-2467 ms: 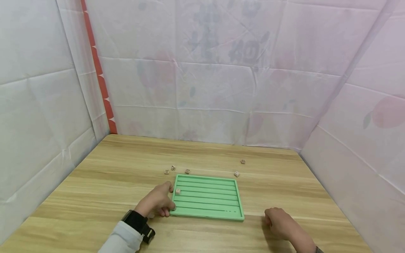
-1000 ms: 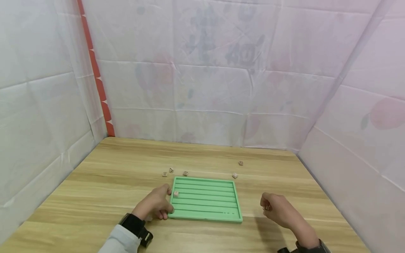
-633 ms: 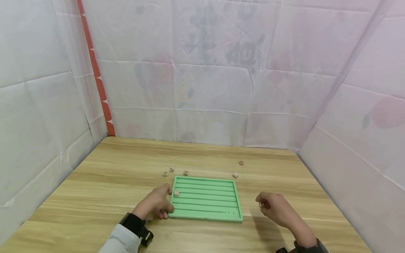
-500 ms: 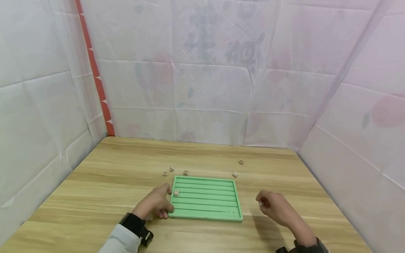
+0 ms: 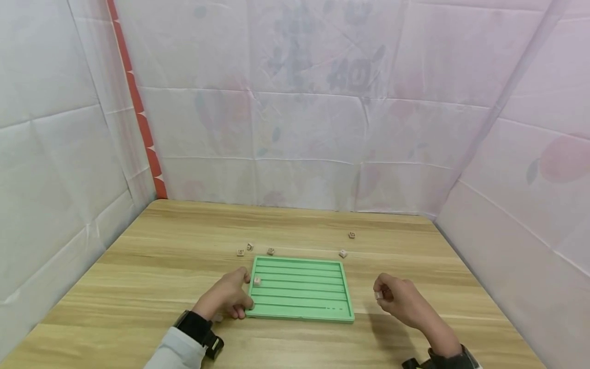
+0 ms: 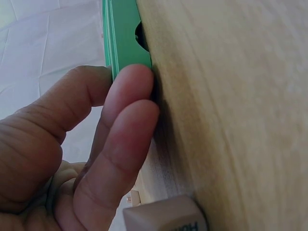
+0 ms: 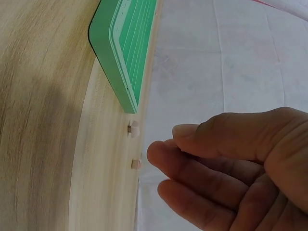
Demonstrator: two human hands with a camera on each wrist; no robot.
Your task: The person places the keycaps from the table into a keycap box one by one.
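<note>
A green ridged keycap tray (image 5: 301, 289) lies on the table, with one beige keycap (image 5: 257, 281) in a slot near its left side. My left hand (image 5: 226, 294) grips the tray's left edge and near corner; the left wrist view has thumb and fingertips on that corner. Beside this hand lies a keycap (image 6: 166, 214) with printed lettering. To the right of the tray, my right hand (image 5: 401, 300) is raised over the table and pinches a small pale keycap (image 5: 379, 295) between thumb and fingers. In the right wrist view the fingers hide that keycap.
Beyond the tray lie several loose keycaps: one at the left (image 5: 240, 252), one by the tray's far edge (image 5: 271, 251), one near its far right corner (image 5: 343, 253) and another farther back (image 5: 352, 235). White printed sheeting (image 5: 304, 128) walls the table's back and sides.
My right hand has risen from the tabletop and shifted slightly left, turning the keycap in its fingers so a paler side shows. My left hand and the tray have stayed put.
</note>
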